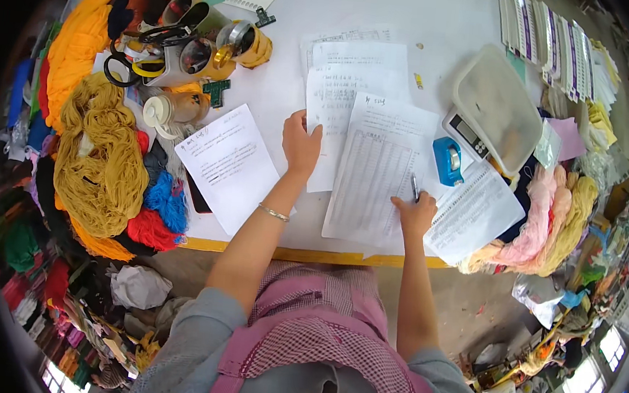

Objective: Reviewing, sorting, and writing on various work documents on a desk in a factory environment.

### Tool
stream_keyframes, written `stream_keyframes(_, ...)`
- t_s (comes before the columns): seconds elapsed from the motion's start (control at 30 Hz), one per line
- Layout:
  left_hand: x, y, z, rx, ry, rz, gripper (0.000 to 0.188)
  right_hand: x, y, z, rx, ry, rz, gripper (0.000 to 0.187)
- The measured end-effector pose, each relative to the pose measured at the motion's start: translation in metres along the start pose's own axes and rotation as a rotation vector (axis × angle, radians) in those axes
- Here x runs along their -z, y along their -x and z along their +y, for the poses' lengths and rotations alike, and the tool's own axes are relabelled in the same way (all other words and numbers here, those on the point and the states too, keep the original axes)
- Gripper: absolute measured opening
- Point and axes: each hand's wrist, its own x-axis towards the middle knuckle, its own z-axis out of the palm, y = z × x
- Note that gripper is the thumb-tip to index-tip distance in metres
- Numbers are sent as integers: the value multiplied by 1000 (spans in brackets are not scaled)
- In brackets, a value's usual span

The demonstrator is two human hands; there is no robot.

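My left hand point(301, 145) is closed on the left edge of a handwritten paper sheet point(325, 134), thumb on top. That sheet lies partly under another one, a sheet with a printed table point(371, 179), in front of me. My right hand point(415, 210) rests on the right side of the table sheet and holds a pen point(414, 184), its upper end pointing away from me. Left of my left forearm lies a separate written sheet point(228, 164). Further papers point(359, 52) sit beyond, partly overlapped.
A blue tape dispenser point(447, 161) and a scale point(468, 137) with a clear plastic tub point(495, 107) stand at right. Tan yarn point(100, 146) and other hanks are heaped at left, beside a lidded jar point(177, 110) and scissors point(121, 67). Pink yarn point(530, 221) lies at right.
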Motion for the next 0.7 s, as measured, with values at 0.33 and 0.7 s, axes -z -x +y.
stream_keyframes(0.33, -16, 9, 11, -234, -78, 144, 10, 16, -33, 3, -14, -554, -116, 33)
stream_keyframes(0.7, -39, 15, 37, -540, -54, 168, 10, 3, -67, -5, 135, -488, 4, 33)
